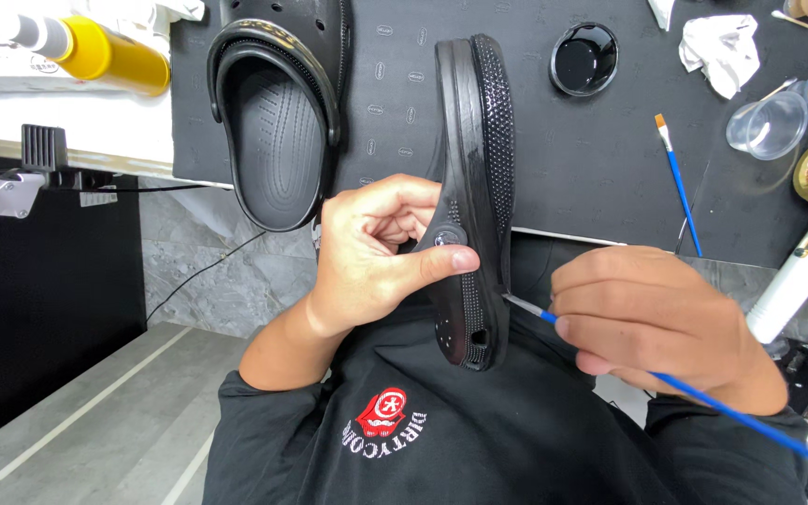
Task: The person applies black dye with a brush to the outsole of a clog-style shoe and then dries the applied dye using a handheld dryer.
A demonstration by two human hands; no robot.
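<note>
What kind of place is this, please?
Probably a hobby or shoe-painting workbench: a round dish of black paint, a spare blue-handled paintbrush on the dark mat, and a black foam clog held up for painting.

2 black clogs, 2 blue brushes, 1 paint dish, 1 clear cup, 2 hands.

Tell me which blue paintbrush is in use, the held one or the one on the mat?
The blue brush in the right hand, tip at the black clog gripped by the left hand. The other brush lies untouched on the mat.
</note>
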